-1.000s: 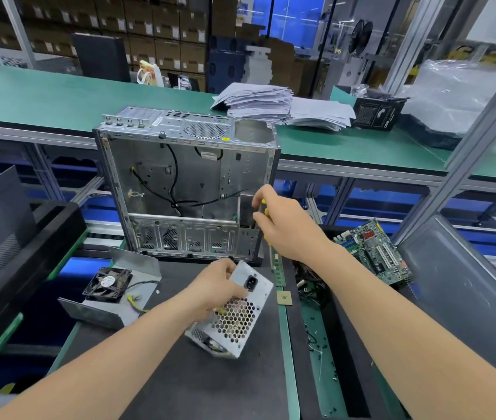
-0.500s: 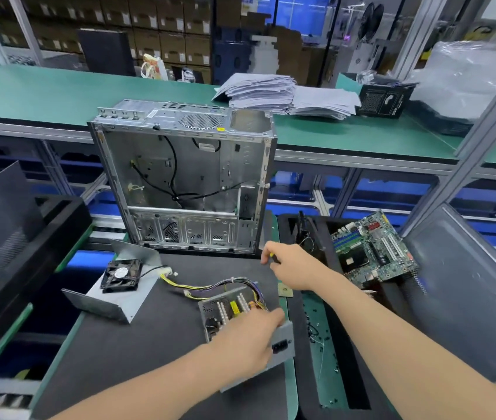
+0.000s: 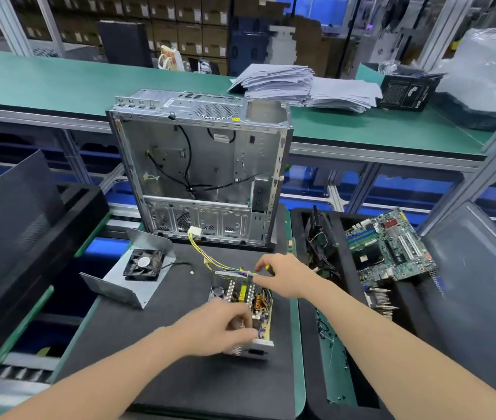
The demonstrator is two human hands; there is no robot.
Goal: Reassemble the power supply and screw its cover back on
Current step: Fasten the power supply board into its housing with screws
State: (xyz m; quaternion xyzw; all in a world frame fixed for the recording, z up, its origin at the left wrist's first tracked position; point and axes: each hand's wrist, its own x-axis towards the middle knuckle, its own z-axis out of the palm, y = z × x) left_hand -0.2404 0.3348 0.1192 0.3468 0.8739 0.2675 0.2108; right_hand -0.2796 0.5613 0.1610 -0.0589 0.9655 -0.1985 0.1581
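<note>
I am watching the open supply (image 3: 248, 294) lying flat on the mat (image 3: 180, 374). My left hand (image 3: 213, 327) is gripping its near end. My right hand (image 3: 283, 277), having moved over, is clutching a yellow tool (image 3: 268, 267) at its far wall.

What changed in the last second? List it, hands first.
The left hand turned the open silver power supply box from tilted to flat on the black mat, circuit board upward, and grips its near end. The right hand, holding the yellow-handled screwdriver, dropped from the grey computer case to the box's far end. Case and the metal cover bearing the black fan stayed put.
</note>
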